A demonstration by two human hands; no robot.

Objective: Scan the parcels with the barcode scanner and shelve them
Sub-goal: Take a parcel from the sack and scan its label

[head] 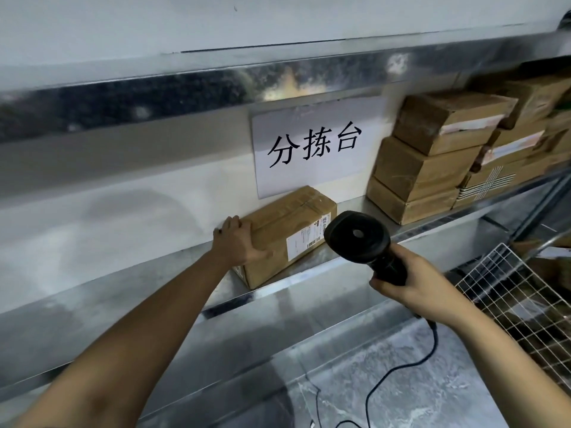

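Head view: a person works at a metal shelf (309,274), one hand on a parcel, the other on a scanner.
Left hand: the left hand (236,242) lies on the near-left end of the parcel (287,233), fingers over the top edge and thumb along the front face, gripping it lightly.
Parcel: a brown taped carton resting on the shelf between the two hands, below a paper sign (315,146) on the wall.
Handling: judged stiff and fairly light, not fragile-looking; the tape may be slick, so the ends or opposite faces are the places to take hold.
Axis: its long axis runs from the left hand up and away toward the right; the shipping label (306,239) faces the scanner.
Right hand: the right hand (411,282) is wrapped round the handle of the barcode scanner (358,236), whose head sits just beside the label.
Beyond the right hand: stacked cartons (432,159) on the same shelf, and a wire basket (525,291) lower down.
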